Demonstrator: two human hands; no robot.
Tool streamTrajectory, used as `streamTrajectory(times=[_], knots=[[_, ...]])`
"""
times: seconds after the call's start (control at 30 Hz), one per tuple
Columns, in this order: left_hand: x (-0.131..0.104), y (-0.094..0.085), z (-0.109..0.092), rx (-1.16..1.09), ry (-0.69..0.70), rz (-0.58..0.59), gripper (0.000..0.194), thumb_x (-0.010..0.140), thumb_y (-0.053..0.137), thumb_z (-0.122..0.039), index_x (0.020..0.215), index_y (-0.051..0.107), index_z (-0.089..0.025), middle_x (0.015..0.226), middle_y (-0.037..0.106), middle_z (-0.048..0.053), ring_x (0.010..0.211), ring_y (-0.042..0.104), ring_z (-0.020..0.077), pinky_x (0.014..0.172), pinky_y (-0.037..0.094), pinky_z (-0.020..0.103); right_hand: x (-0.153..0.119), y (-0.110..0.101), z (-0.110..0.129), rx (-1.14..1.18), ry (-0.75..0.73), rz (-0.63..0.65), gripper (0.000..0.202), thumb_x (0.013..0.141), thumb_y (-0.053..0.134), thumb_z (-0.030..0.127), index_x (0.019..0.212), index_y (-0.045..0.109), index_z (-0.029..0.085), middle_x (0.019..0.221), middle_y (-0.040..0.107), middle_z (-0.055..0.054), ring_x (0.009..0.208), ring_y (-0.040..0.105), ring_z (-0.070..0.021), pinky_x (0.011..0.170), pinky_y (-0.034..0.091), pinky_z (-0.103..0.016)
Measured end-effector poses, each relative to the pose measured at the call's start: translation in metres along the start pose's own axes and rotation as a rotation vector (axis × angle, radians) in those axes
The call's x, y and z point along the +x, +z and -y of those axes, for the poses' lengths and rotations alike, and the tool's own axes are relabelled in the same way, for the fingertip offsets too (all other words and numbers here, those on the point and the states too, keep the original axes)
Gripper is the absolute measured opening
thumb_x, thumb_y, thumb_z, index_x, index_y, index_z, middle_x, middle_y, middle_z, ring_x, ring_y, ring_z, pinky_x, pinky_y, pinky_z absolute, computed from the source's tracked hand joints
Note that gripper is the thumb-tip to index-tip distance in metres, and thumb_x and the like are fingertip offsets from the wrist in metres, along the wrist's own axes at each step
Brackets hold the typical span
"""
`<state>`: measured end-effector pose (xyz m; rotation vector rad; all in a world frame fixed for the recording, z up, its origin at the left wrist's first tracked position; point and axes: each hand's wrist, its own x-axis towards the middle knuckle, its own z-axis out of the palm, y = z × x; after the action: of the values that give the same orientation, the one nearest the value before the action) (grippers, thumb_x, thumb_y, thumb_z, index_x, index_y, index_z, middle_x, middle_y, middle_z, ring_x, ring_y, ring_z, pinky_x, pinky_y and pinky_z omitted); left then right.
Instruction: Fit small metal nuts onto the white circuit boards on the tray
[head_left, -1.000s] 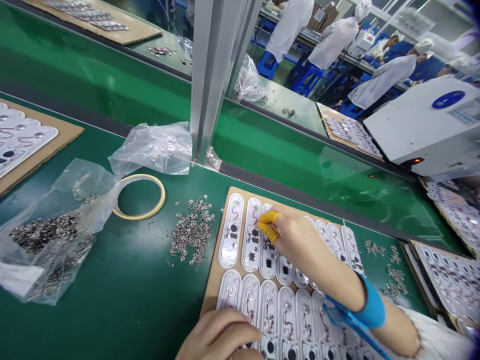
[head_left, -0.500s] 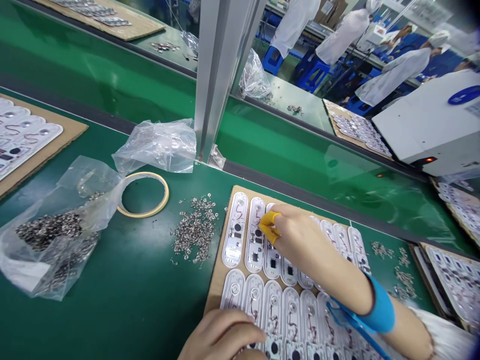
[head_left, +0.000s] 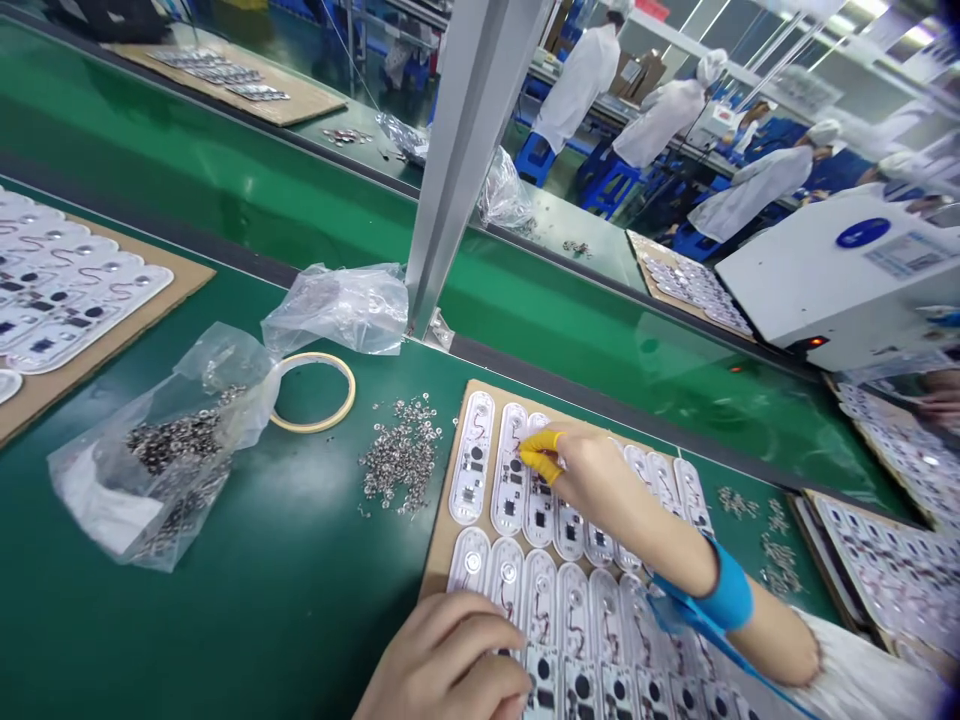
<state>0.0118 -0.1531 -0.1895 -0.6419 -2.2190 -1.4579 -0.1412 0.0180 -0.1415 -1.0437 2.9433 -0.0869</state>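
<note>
My right hand (head_left: 581, 465), with yellow finger cots on its thumb and forefinger, is pinched over the second white oval casing (head_left: 509, 480) in the upper row, by its red wires. Whatever is between the fingertips is too small to make out. My left hand (head_left: 450, 655) is curled at the lower left over the near casings, and its fingertips and anything in them are hidden. The casings hold small circuit boards and wires, and lie in rows on a cardboard sheet (head_left: 442, 555). A blue wrist strap (head_left: 729, 585) circles my right wrist.
Left of the cardboard lie a heap of small metal parts (head_left: 401, 455), a tape roll (head_left: 349, 400) and a clear bag of parts (head_left: 184, 440). More casings lie on boards at left and right. A metal post (head_left: 465, 140) rises behind. People in white coats work beyond.
The camera view has shifted, so the bench items appear further right and the far room shows more. My right hand stays pinched near the second casing; my left hand stays curled at the lower left.
</note>
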Motion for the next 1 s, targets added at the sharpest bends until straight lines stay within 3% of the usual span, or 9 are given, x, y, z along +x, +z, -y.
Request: streamTrajectory(times=[0.17,0.3,0.4,0.47,0.57,0.63,0.7,0.87,1.0], knots=[[-0.001,-0.003,-0.001,-0.025,0.034,-0.001,0.022,0.088,0.043,-0.016,0.072,0.058,-0.015,0.081,0.062,-0.002,0.086,0.052,0.0062,0.075,0.043,0.017,-0.01,-0.004,0.001,-0.029,0.005,-0.017,0.032,0.082,0.045,0.004,0.102,0.069,0.009,0.098,0.069,-0.011,0.085,0.066,-0.0226,0.069,0.054,-0.034],[-0.003,-0.008,-0.003,0.043,0.027,0.016,0.022,0.088,0.042,-0.016,0.075,0.061,-0.016,0.086,0.063,-0.003,0.091,0.052,0.0071,0.08,0.043,0.019,-0.013,-0.006,0.006,-0.106,-0.047,-0.034,0.044,0.072,0.04,-0.005,0.102,0.069,0.009,0.104,0.067,-0.014,0.08,0.064,-0.0257,0.063,0.054,-0.038],[-0.009,-0.019,-0.003,0.131,0.024,0.006,0.027,0.089,0.039,-0.015,0.074,0.062,-0.017,0.089,0.064,-0.003,0.094,0.052,0.0071,0.085,0.042,0.019,-0.013,-0.008,0.013,-0.148,-0.101,-0.041,0.035,0.073,0.042,-0.003,0.087,0.071,0.009,0.102,0.068,-0.013,0.081,0.062,-0.0273,0.064,0.053,-0.04],[-0.015,-0.031,0.0,0.188,-0.011,-0.002,0.032,0.09,0.036,-0.016,0.075,0.063,-0.019,0.09,0.065,-0.004,0.094,0.053,0.006,0.088,0.041,0.018,-0.008,-0.008,0.023,-0.137,-0.12,-0.065,0.026,0.078,0.045,0.003,0.081,0.071,0.009,0.101,0.067,-0.012,0.084,0.061,-0.0273,0.067,0.053,-0.04],[-0.023,-0.053,0.006,0.305,-0.048,0.026,0.033,0.091,0.035,-0.019,0.081,0.066,-0.022,0.094,0.066,-0.007,0.098,0.053,0.0048,0.092,0.04,0.016,0.009,-0.006,0.051,0.029,-0.147,-0.085,0.023,0.086,0.052,0.02,0.1,0.067,0.01,0.101,0.066,-0.011,0.086,0.06,-0.023,0.073,0.053,-0.036],[-0.026,-0.066,0.01,0.396,-0.033,0.062,0.027,0.09,0.04,-0.022,0.083,0.066,-0.025,0.096,0.067,-0.009,0.099,0.054,0.004,0.09,0.041,0.014,0.025,0.0,0.074,0.119,-0.171,0.003,0.039,0.085,0.057,0.036,0.114,0.061,0.01,0.101,0.064,-0.012,0.087,0.059,-0.024,0.075,0.052,-0.038],[-0.028,-0.076,0.013,0.465,-0.007,0.069,0.022,0.089,0.045,-0.026,0.082,0.067,-0.026,0.094,0.067,-0.01,0.097,0.056,0.0035,0.086,0.043,0.012,0.04,0.008,0.094,0.12,-0.18,0.113,0.047,0.082,0.061,0.042,0.115,0.06,0.009,0.1,0.062,-0.013,0.087,0.057,-0.0273,0.074,0.05,-0.043],[-0.036,-0.077,0.016,0.433,-0.065,0.021,0.023,0.088,0.044,-0.021,0.081,0.066,-0.026,0.093,0.067,-0.01,0.097,0.056,0.0026,0.089,0.043,0.011,0.054,0.024,0.117,0.172,-0.217,0.204,0.015,0.088,0.051,0.02,0.094,0.062,0.012,0.087,0.059,-0.007,0.076,0.059,-0.0195,0.064,0.051,-0.032],[-0.043,-0.071,0.015,0.334,-0.193,-0.043,0.03,0.085,0.04,-0.009,0.08,0.065,-0.023,0.096,0.066,-0.008,0.101,0.053,0.0022,0.096,0.041,0.011,0.039,0.018,0.115,0.378,-0.208,0.205,0.019,0.085,0.048,0.01,0.098,0.062,0.015,0.092,0.061,-0.004,0.076,0.06,-0.014,0.066,0.052,-0.026]])
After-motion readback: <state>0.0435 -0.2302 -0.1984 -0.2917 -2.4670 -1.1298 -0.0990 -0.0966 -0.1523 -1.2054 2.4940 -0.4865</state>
